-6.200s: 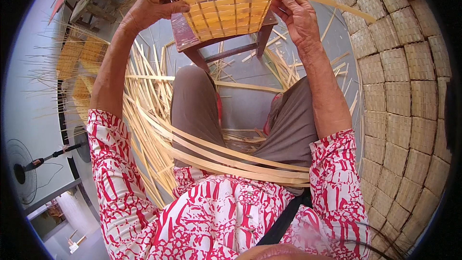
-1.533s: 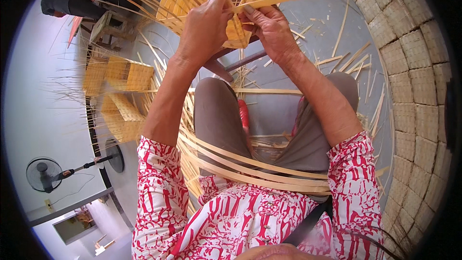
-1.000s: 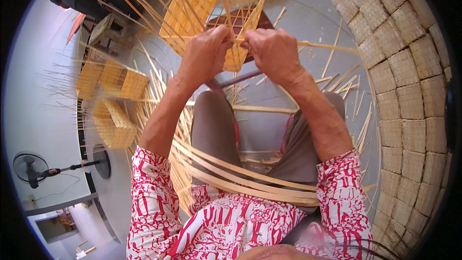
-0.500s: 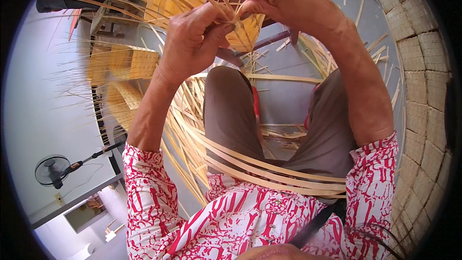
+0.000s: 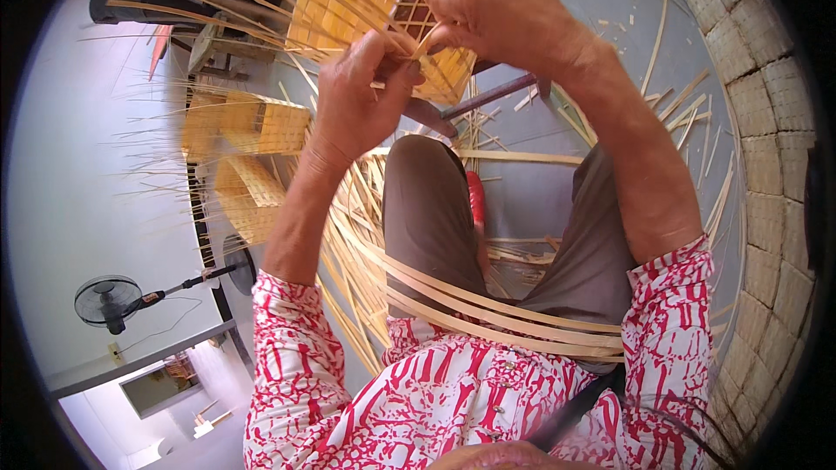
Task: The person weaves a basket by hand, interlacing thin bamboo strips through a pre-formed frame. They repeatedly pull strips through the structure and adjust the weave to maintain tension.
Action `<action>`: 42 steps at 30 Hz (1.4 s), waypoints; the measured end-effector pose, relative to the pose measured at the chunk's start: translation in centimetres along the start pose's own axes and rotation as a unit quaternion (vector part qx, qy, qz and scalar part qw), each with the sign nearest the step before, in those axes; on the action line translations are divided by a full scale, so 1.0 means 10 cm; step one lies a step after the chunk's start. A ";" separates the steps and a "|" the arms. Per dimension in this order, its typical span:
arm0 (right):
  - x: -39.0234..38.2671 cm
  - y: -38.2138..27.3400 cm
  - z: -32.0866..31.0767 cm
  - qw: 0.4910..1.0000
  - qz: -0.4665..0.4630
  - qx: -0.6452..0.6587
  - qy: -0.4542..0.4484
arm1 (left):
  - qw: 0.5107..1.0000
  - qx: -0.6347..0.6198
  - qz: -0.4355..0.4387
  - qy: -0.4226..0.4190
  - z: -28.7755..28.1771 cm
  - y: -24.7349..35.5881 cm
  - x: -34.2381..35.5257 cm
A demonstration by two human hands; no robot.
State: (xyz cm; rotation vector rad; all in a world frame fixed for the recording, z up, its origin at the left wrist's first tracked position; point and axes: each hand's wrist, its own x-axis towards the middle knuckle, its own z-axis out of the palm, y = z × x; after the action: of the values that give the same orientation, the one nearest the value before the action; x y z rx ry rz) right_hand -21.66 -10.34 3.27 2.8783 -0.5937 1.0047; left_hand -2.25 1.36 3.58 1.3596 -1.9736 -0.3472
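Observation:
A half-woven basket of yellow bamboo strips lies in front of me at the top of the view, its loose strip ends fanning out to the left. At its near edge, my left hand is closed, thumb and fingers pinching a strip. Close beside it, my right hand grips a pale bamboo strip that slants between the two hands. The right fingertips are partly hidden. Beneath the hands, an open lattice of strips shows over a dark reddish-brown surface.
Long loose strips lie across my lap, with a heap of them by my left leg. Other woven pieces stand at left, near a fan. A wooden stool is ahead; a woven wall-like panel curves along the right.
The view has shifted, so the scene sits a little lower and further right. Both hands stay at the basket edge; the strip between them now shows more, slanting up toward the right hand.

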 end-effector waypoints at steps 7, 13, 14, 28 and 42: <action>-0.10 -0.06 0.13 0.990 0.059 -0.029 0.125 | 0.993 -0.058 -0.073 0.068 0.07 -0.07 0.03; -0.10 -0.31 0.20 0.962 0.149 0.125 0.194 | 0.979 -0.016 -0.137 0.147 0.10 -0.22 0.02; -0.17 -0.31 0.26 0.952 0.181 0.183 0.164 | 0.979 -0.013 -0.129 0.158 0.14 -0.25 0.03; -0.23 0.29 0.45 0.394 0.235 0.888 0.009 | 0.987 -0.042 0.027 0.155 0.10 -0.25 -0.05; 0.04 -0.26 0.21 0.758 0.280 0.582 0.096 | 0.990 -0.047 -0.033 0.125 -0.02 -0.31 0.01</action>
State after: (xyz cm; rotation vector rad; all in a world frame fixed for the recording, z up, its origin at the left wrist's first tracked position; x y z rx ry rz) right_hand -19.17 -8.42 2.15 3.4638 -1.1801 2.4841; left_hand 0.05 0.02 1.96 1.3409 -1.6886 -0.2817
